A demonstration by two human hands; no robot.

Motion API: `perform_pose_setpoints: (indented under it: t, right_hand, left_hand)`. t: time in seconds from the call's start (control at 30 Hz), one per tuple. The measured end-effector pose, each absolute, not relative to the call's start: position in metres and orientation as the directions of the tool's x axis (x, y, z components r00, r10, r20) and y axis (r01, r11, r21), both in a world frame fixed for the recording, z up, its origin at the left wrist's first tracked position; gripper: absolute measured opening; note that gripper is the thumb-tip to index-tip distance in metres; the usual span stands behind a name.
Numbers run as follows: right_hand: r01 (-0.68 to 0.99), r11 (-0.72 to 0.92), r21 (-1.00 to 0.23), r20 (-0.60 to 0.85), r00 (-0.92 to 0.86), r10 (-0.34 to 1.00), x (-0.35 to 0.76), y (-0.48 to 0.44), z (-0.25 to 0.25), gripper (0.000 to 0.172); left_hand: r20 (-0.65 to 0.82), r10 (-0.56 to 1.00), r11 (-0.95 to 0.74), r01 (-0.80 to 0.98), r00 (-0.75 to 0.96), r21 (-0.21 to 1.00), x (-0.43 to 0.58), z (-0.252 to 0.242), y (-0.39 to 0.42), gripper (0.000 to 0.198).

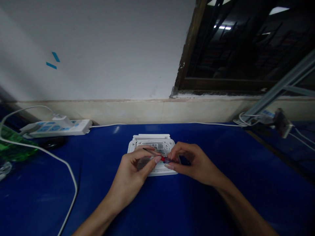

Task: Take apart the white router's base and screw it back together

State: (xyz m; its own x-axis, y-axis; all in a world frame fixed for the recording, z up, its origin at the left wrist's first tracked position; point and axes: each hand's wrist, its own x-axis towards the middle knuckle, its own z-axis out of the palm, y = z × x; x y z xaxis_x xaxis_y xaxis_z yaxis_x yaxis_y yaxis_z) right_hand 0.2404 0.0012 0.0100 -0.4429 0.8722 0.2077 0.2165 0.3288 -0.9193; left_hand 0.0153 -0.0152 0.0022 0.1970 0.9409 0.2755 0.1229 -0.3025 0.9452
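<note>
A white router with a vented, labelled face lies on the blue table, its white bar-like edge toward the wall. Just over it, both hands hold a small screwdriver with a thin dark shaft, a red collar and a see-through handle. My left hand is closed, thumb and fingers pinching it near the red collar; the shaft's tip points up and to the left. Around the handle, the fingers of my right hand are closed. Both hands hide parts of the router and the handle.
At the left stand a white power strip with a plugged-in adapter, a looping white cable, a dark mouse and green plastic wrapping. A metal post, cables and a phone-like device are at the right.
</note>
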Motion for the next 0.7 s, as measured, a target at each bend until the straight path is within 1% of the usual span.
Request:
perform_pose_setpoints:
  t: [0.07, 0.17, 0.23, 0.27, 0.33, 0.37, 0.43, 0.47, 0.53, 0.6, 0.7]
  right_hand:
    - [0.256, 0.336, -0.906, 0.21, -0.416, 0.885, 0.243, 0.003, 0.011, 0.018]
    - [0.302, 0.332, -0.894, 0.223, -0.343, 0.912, 0.249, 0.008, 0.012, 0.018]
    - [0.285, 0.309, -0.907, 0.221, -0.303, 0.927, 0.252, 0.011, 0.013, 0.018]
    - [0.269, 0.29, -0.918, 0.209, -0.293, 0.933, 0.254, 0.012, 0.013, 0.019]
    - [0.237, 0.25, -0.939, 0.183, -0.272, 0.945, 0.256, 0.014, 0.014, 0.019]
    - [0.224, 0.238, -0.945, 0.177, -0.264, 0.948, 0.257, 0.014, 0.015, 0.018]
    - [0.213, 0.246, -0.946, 0.191, -0.251, 0.949, 0.259, 0.015, 0.015, 0.017]
    - [0.208, 0.261, -0.943, 0.207, -0.248, 0.946, 0.259, 0.015, 0.015, 0.016]
    - [0.201, 0.295, -0.934, 0.242, -0.253, 0.937, 0.26, 0.015, 0.015, 0.015]
    - [0.201, 0.323, -0.925, 0.267, -0.261, 0.928, 0.26, 0.015, 0.014, 0.015]
    - [0.222, 0.346, -0.912, 0.279, -0.283, 0.918, 0.259, 0.014, 0.014, 0.014]
  left_hand:
    - [0.257, 0.957, -0.265, 0.04, 0.133, 0.963, 0.013, 0.004, -0.013, 0.015]
    - [0.277, 0.961, -0.276, -0.034, 0.006, 0.96, 0.007, 0.007, -0.008, 0.015]
    - [0.317, 0.948, -0.318, -0.017, -0.032, 0.948, 0.002, 0.007, -0.005, 0.015]
    - [0.343, 0.939, -0.342, 0.023, -0.031, 0.939, -0.001, 0.007, -0.004, 0.014]
    - [0.42, 0.907, -0.416, 0.182, 0.016, 0.891, -0.004, 0.007, -0.005, 0.016]
    - [0.469, 0.881, -0.468, 0.283, 0.069, 0.837, -0.005, 0.006, -0.005, 0.017]
    - [0.544, 0.809, -0.58, 0.45, 0.221, 0.679, -0.007, 0.004, -0.007, 0.024]
    - [0.56, 0.773, -0.626, 0.498, 0.298, 0.6, -0.007, 0.002, -0.008, 0.027]
    - [0.555, 0.727, -0.68, 0.531, 0.404, 0.505, -0.007, -0.003, -0.009, 0.033]
    - [0.543, 0.712, -0.697, 0.54, 0.444, 0.472, -0.007, -0.008, -0.009, 0.034]
    - [0.544, 0.705, -0.703, 0.552, 0.455, 0.449, -0.007, -0.011, -0.007, 0.032]
